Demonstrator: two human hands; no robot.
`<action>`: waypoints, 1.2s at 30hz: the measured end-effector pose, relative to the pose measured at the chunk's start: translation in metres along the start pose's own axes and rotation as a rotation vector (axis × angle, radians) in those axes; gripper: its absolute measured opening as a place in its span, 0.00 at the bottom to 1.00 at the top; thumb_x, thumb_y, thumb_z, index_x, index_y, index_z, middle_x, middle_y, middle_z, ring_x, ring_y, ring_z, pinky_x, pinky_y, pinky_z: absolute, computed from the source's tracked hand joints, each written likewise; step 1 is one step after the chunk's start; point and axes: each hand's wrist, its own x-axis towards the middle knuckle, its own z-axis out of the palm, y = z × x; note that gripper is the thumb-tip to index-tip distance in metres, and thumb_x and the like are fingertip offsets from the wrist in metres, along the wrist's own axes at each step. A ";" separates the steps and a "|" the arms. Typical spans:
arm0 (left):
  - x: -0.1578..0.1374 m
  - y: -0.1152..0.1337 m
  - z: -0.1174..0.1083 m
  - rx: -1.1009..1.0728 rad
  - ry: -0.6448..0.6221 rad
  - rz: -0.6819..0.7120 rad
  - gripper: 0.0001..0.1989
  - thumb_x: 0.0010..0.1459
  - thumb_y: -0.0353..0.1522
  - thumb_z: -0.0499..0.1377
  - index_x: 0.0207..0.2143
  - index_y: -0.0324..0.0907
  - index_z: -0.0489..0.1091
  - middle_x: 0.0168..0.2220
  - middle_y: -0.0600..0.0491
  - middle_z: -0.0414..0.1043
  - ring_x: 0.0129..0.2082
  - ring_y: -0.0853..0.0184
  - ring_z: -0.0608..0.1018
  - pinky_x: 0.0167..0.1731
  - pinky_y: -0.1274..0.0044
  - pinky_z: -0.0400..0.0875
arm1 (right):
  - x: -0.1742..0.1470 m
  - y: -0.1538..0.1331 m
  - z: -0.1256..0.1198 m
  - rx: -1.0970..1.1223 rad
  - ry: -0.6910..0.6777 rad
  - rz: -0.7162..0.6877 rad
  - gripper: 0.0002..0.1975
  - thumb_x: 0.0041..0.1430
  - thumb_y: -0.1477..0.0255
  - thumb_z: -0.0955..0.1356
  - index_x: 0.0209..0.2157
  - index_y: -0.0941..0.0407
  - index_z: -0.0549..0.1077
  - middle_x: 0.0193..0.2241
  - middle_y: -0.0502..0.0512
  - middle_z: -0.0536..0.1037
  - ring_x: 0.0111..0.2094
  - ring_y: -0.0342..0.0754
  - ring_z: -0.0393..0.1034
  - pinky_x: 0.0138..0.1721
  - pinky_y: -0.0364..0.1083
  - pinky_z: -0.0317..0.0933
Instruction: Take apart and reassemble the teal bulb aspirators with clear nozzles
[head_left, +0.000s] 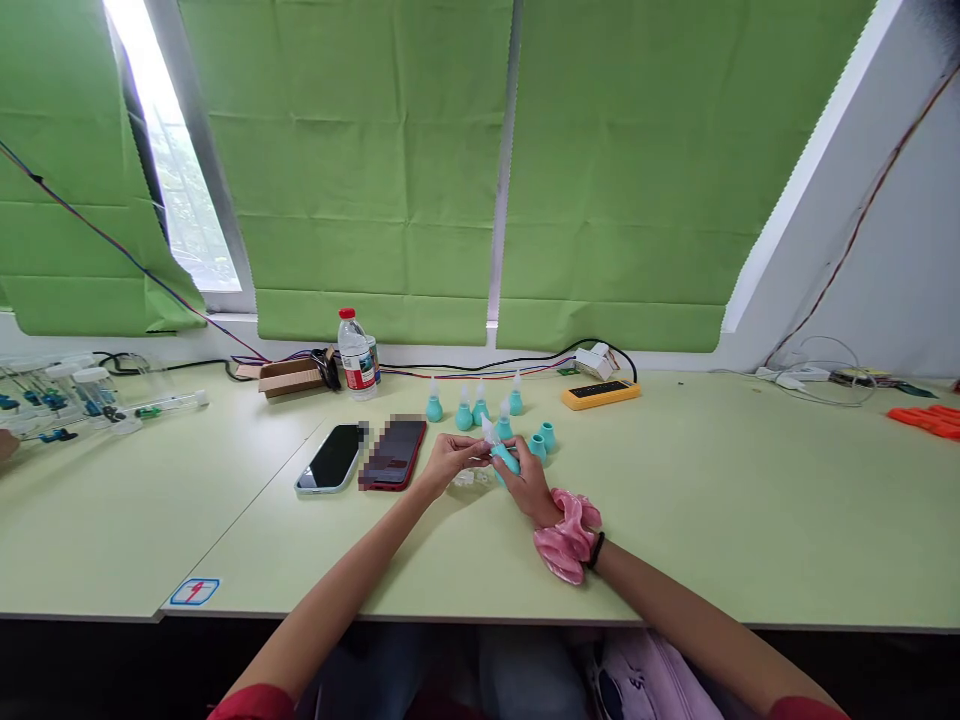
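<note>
The person's hands meet over the worktop (675, 520), and the work there looks well advanced, though not finished. The right hand (529, 486) has its fingers wrapped around a teal bulb (507, 459), which lies tilted in the grip with a translucent nozzle (488, 430) at its upper end. The left hand (448, 462) brings its fingertips together at the neck, where nozzle and bulb meet; whether they pinch the nozzle itself or only steady the joint cannot be told.

Just beyond the hands, five tipped bulbs (464, 413) stand upright, each already bearing its nozzle, so these appear done. The held one seems to be in the middle of fitting, and whether its nozzle is fully seated does not show. Two open bulbs (547, 436) stand just beside the right hand with bare mouths, apparently left to do. Loose clear pieces (466, 479) lie beneath the hands, presumably parts for the remaining bulbs; their number is hard to make out. A little teal also shows under the held bulb, too hidden to identify. The two phones (332, 460) to the left play no evident part.
</note>
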 end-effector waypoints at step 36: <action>-0.004 -0.004 0.005 0.653 0.241 0.404 0.08 0.50 0.32 0.53 0.27 0.40 0.72 0.25 0.50 0.73 0.24 0.69 0.71 0.27 0.77 0.64 | 0.005 0.007 -0.001 -0.032 0.060 0.011 0.07 0.45 0.68 0.63 0.26 0.56 0.62 0.14 0.43 0.63 0.15 0.39 0.55 0.18 0.39 0.51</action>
